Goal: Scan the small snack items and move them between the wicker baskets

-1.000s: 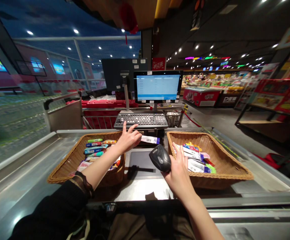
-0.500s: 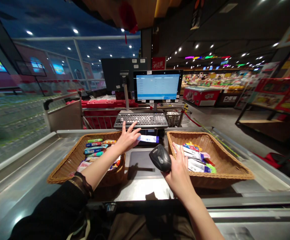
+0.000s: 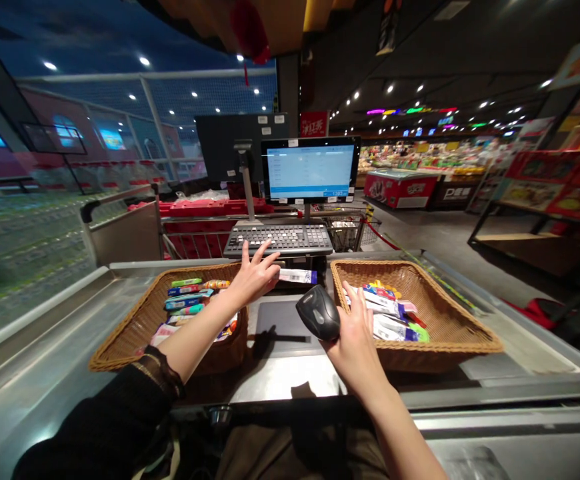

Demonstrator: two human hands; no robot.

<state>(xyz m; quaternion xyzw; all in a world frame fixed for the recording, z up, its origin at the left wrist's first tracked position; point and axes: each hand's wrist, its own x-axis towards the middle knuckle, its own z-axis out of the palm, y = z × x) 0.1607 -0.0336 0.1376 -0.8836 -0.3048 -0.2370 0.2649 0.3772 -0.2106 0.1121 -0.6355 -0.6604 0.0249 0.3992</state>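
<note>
My left hand [image 3: 253, 276] holds a long white packet [image 3: 297, 276] with a blue end, pinched low while its upper fingers spread toward the keyboard [image 3: 279, 239]. My right hand [image 3: 355, 333] grips a black handheld barcode scanner [image 3: 318, 312], its head facing the packet. Between my hands a flat dark scan plate [image 3: 283, 320] lies in the steel counter [image 3: 290, 377]. A wicker basket [image 3: 120, 333] on the left holds several colourful packets [image 3: 190, 297]. Another wicker basket [image 3: 450, 320] on the right holds more packets [image 3: 387, 313].
A lit screen [image 3: 311, 171] stands behind the keyboard, with a dark customer display [image 3: 227, 147] to its left. A shopping cart [image 3: 125, 227] and red crates [image 3: 205, 220] sit beyond the counter. Shop shelves [image 3: 550, 193] and freezers [image 3: 400, 190] fill the right.
My left hand shifted the packet slightly, keeping it in front of the scanner. The view dipped a little. My right hand stays on the scanner.
</note>
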